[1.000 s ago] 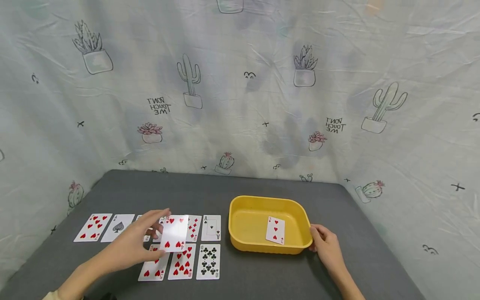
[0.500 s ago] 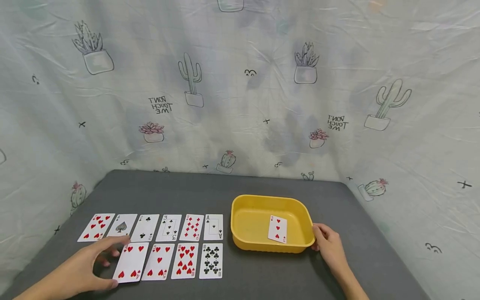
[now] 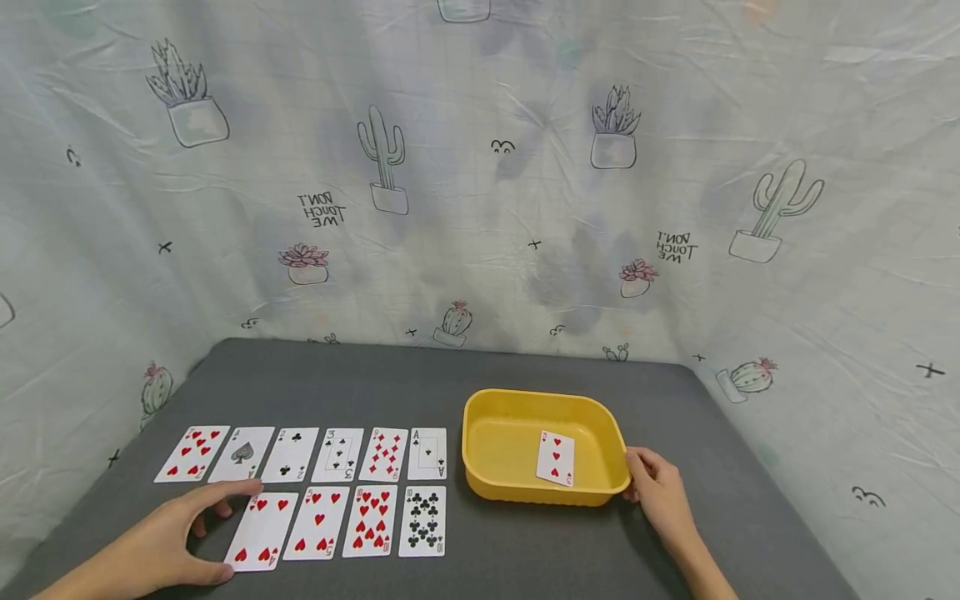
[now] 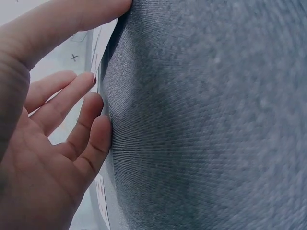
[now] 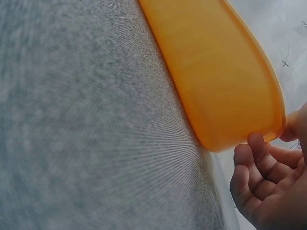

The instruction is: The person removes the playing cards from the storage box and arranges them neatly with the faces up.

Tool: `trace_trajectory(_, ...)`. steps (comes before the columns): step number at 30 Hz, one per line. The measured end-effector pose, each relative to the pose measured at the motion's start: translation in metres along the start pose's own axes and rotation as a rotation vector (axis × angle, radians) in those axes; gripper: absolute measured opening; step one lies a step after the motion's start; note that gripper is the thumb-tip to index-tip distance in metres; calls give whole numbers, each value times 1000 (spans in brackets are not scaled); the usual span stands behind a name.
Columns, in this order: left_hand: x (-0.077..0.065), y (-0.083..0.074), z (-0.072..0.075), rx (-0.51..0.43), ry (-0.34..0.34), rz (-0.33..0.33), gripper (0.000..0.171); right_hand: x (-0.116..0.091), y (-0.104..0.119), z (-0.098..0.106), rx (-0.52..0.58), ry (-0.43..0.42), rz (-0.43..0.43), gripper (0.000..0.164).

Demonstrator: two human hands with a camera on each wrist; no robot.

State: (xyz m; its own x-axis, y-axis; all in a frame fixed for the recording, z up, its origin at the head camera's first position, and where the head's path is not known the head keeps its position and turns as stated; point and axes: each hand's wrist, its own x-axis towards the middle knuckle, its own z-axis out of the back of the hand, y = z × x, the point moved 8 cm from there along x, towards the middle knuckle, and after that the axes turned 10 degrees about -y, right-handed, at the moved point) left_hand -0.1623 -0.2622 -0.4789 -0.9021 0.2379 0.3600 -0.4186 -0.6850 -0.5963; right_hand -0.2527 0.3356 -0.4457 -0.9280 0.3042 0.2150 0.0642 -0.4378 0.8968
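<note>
My left hand [image 3: 161, 533] spans the left side of a four of hearts playing card [image 3: 261, 532], thumb at its near corner and index finger at its far corner; the card lies at the left end of the near row. In the left wrist view the thumb reaches the edge of a white card [image 4: 103, 40], while the other fingers [image 4: 98, 136] are bent beside the grey tabletop. My right hand [image 3: 660, 496] pinches the right rim of a yellow plastic basin [image 3: 502, 486], thumb and fingers on its wall. Inside the basin lies a three of hearts [image 3: 556, 457].
Face-up cards form two rows left of the basin. The far row runs from a seven of hearts [image 3: 192, 454] to an ace of clubs [image 3: 427, 454]; the near row ends at a ten of clubs [image 3: 422, 522]. A cactus-print curtain [image 3: 450, 250] surrounds the grey table [image 3: 360, 375].
My left hand has carried the four of hearts left and down from above the cards to the near row's left end, then shifted it slightly nearer. The right hand stays on the basin.
</note>
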Motion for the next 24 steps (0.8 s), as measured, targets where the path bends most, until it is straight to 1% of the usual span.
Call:
trace_trajectory(4, 2, 3, -2, -2, 48, 50, 83, 0, 0, 1, 1, -4, 8, 31)
trace_trajectory(6, 3, 4, -3, -6, 61, 69, 83, 0, 1, 1, -3, -5, 15, 30)
trace_trajectory(11, 4, 4, -3, -8, 72, 96, 84, 0, 0, 1, -11, -2, 16, 31)
trace_trajectory(15, 4, 5, -3, -2, 86, 126, 87, 2, 0, 1, -6, -2, 21, 32)
trace_trajectory(17, 5, 4, -2, -6, 76, 135, 88, 2, 0, 1, 0, -2, 25, 31)
trace_trajectory(19, 9, -1, -1, 5, 58, 156, 88, 2, 1, 1, 3, -3, 22, 31)
trace_trajectory(21, 17, -11, -1, 12, 29, 170, 86, 2, 1, 1, -1, -4, 16, 30)
trace_trajectory(23, 28, -27, -4, 21, -10, 187, 82, 1, 2, 1, -7, -4, 8, 30)
trace_trajectory(24, 36, -37, -6, 20, -37, 173, 79, 1, 3, 1, -10, -4, 5, 30)
